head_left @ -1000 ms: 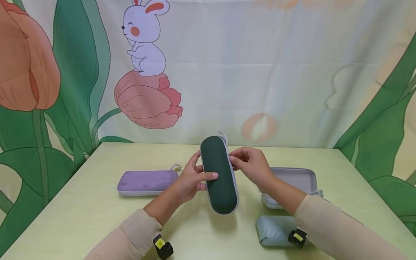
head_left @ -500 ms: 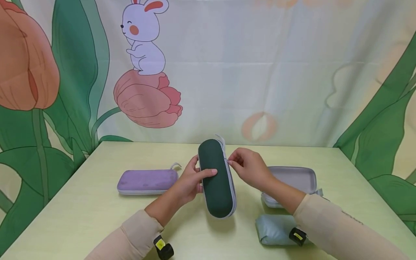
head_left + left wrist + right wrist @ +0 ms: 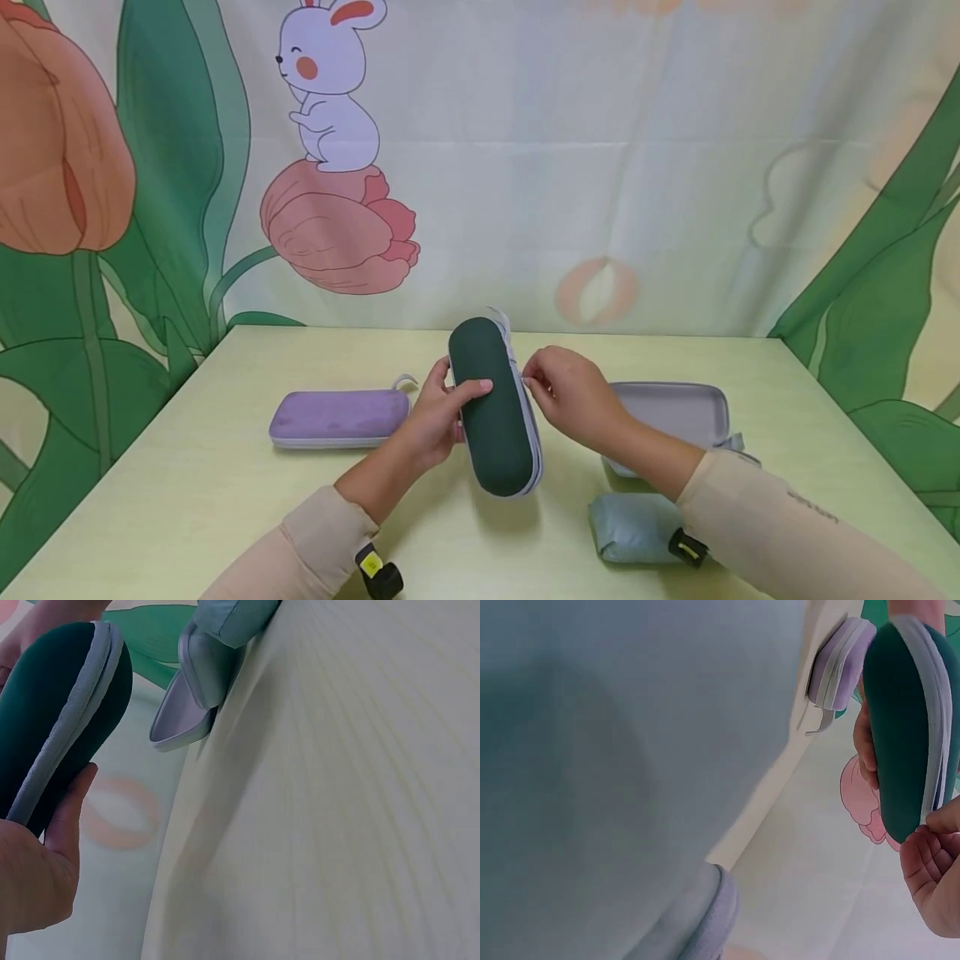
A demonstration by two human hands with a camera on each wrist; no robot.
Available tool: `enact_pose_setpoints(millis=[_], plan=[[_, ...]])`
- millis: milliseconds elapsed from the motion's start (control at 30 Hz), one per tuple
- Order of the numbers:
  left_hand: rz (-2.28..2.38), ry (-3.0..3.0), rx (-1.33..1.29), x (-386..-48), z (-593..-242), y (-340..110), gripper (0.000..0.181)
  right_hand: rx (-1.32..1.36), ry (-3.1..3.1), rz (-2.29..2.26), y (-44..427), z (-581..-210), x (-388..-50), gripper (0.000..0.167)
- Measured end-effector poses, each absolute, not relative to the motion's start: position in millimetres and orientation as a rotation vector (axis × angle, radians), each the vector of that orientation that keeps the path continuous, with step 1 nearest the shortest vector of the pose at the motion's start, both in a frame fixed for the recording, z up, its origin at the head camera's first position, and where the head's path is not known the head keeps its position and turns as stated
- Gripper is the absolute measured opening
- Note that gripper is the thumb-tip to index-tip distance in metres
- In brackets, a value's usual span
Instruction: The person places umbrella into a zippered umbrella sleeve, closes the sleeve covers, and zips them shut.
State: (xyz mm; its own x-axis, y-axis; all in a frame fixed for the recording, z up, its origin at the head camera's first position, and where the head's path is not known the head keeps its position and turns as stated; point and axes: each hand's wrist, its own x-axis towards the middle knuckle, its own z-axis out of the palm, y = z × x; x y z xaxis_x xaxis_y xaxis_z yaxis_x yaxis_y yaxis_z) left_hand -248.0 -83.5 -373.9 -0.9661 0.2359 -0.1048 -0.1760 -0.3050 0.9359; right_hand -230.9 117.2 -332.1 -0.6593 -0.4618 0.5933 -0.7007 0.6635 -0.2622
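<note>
A dark green hard case point(image 3: 491, 408) with a pale zipper edge is held up, tilted, over the table. My left hand point(image 3: 435, 417) grips it from the left, thumb across its front. On its right edge, the thumb and fingers of my right hand point(image 3: 570, 392) pinch at the zipper; the pull itself is hidden by the fingertips. In the right wrist view the zipper band point(image 3: 936, 697) shows a narrow dark gap just above the right hand's fingertips. The left wrist view shows the case's rounded end point(image 3: 90, 667) with the zipper band running along it.
A purple case point(image 3: 341, 415) with a strap lies left on the table point(image 3: 187, 500). At right, a grey case point(image 3: 675, 412) lies open, partly behind the right forearm. Nearer stands a pale blue-green wrapped bundle point(image 3: 633, 529), under the right wrist's camera. A printed curtain point(image 3: 675, 167) hangs behind.
My right hand has slid slightly down along the case's right edge, still pinching at the zipper. The green case has shifted a little left and turned, showing more of its zipper side.
</note>
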Motion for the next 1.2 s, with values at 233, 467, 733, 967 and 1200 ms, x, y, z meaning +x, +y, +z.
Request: enact_pose_setpoints(millis=[233,467,733,967,1200], plan=[[2.463,1.632,-0.030,-255.4,-373.2,-87.6,0.077,0.982,-2.367,0.629,117.0,-336.4,-227.2,0.011],[2.529,1.596,-0.130,-260.3,-372.0,-91.0,0.083,0.984,-2.379,0.620,117.7,-338.3,-226.9,0.011],[2.593,1.558,-0.200,-265.9,-372.1,-96.1,0.084,1.014,-2.358,0.599,119.8,-339.7,-225.1,0.012],[2.629,1.546,-0.230,-268.2,-371.9,-99.5,0.083,1.034,-2.356,0.572,122.5,-341.7,-226.2,0.012],[2.661,1.507,-0.278,-270.0,-370.5,-100.6,0.089,1.052,-2.365,0.554,124.5,-341.0,-224.6,0.012]])
